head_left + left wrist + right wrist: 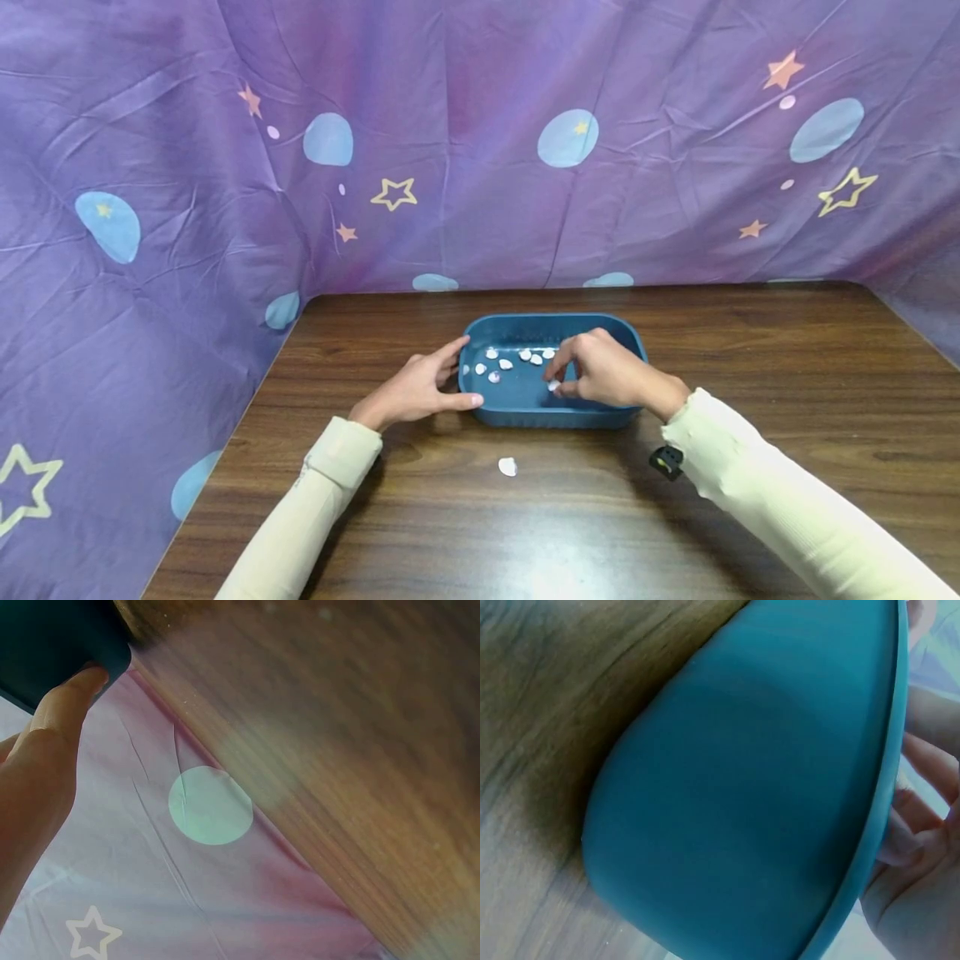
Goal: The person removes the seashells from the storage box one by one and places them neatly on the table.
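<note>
A blue oblong plastic basin (558,419) stands on the wooden table with several small white shell-like pieces (506,365) scattered on its floor. At its left end my left hand (412,387) rests against the rim, thumb and fingers spread and fairly straight. The left wrist view shows one finger (64,712) touching the basin's dark side. My right hand (600,371) reaches in over the right side and pinches one white piece (553,386) between thumb and fingertips, low inside the basin. In the right wrist view the basin's wall (735,787) hides that piece.
One more white piece (507,467) lies on the brown table (420,517) in front of the basin. A purple cloth (480,225) with stars and blue spots hangs behind the table and along its left side. A small black device (666,462) sits under the right sleeve.
</note>
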### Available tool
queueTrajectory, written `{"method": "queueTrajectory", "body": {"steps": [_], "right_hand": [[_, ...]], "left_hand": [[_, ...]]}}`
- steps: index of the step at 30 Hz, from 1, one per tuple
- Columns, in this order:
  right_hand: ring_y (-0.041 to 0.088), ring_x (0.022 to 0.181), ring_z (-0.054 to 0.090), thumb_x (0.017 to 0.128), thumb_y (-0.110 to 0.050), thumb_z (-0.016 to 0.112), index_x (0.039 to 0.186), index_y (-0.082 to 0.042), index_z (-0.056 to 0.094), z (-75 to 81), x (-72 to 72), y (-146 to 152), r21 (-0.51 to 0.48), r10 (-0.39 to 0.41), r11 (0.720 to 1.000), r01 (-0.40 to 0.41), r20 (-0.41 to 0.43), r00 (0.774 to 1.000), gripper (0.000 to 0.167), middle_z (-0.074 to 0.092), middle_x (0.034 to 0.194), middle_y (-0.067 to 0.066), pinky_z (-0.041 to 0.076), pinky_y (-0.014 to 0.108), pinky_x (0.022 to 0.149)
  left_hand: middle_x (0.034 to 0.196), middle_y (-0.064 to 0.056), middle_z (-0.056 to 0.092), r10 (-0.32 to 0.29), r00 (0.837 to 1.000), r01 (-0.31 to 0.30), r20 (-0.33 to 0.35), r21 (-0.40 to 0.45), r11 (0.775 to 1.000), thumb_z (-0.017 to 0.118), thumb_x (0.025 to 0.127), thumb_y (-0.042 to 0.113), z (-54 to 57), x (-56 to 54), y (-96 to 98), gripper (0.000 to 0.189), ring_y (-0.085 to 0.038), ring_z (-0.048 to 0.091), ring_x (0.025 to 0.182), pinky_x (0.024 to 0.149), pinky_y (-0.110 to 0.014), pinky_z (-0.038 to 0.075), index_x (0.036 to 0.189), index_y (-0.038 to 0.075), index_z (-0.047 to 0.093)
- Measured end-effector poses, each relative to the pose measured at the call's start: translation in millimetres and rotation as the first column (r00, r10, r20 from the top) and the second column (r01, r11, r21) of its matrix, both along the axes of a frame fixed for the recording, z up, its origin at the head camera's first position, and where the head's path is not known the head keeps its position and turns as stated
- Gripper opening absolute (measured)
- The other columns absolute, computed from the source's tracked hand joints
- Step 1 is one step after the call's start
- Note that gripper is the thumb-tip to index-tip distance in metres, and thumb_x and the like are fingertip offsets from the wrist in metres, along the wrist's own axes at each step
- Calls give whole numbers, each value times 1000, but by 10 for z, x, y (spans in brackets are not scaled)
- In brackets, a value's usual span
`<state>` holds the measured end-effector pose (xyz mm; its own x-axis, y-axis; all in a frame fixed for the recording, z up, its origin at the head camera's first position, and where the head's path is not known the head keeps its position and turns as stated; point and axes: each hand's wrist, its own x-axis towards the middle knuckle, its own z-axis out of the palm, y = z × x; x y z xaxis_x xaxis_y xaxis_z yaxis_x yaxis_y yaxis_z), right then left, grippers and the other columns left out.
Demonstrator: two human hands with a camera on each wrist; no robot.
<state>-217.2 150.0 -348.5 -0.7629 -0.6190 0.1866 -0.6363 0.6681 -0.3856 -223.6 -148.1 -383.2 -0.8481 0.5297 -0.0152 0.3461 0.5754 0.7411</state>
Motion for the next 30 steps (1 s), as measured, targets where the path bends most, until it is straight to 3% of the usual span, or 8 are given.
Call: {"method": "queueTrajectory", "body": {"steps": [8,18,30], "right_hand": [[-3,53,51,78,-10,83,91,-15,80,2,79,-42,-13,57,998,-57,41,998,14,74,80,-10,44,16,53],[-4,56,51,78,-10,83,91,-18,80,19,132,-36,-41,62,997,-61,19,998,16,74,83,-10,44,17,55],[-8,57,50,78,-9,82,90,-18,79,62,266,-66,-74,131,989,-130,10,991,15,74,85,-10,46,16,55]], "left_hand": [[150,-26,47,1,1000,-1,8,-2,1000,80,85,35,13,21,-3,100,-33,56,135,118,-43,40,160,5,21],[152,-26,45,-4,1000,4,9,-9,1000,79,86,34,9,19,-4,100,-33,54,136,118,-43,39,160,4,20],[152,-26,45,3,1000,-3,8,-9,1000,80,86,36,9,4,2,100,-32,55,136,118,-43,40,161,7,20]]}}
